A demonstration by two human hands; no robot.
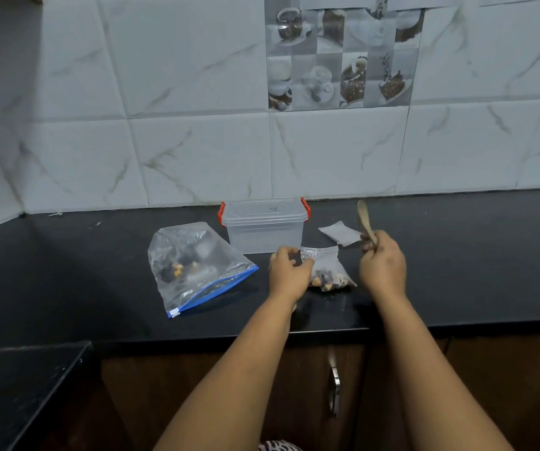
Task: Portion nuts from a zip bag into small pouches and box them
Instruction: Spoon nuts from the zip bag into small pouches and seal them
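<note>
L hand [286,271] pinches crinkly clear pouch [325,268]; R hand [382,263] grips prob. wooden spoon [366,222].

The curled fingers of the right hand [382,267] cover the lower handle of a pale wooden spoon [365,222], whose bowl is smeared by motion blur. The left hand [290,274] hides the left edge of a small clear plastic pouch [327,270]; whether its seal is closed cannot be told. The mixed nuts inside it are too small to identify, as are those in the large clear zip bag with a blue seal strip [194,265], where glare and creases mask the contents. The frosted walls of a clear plastic box with red clips [263,224] obscure its interior. The stack of flat empty pouches [340,233] is partly covered by the right hand.
</note>
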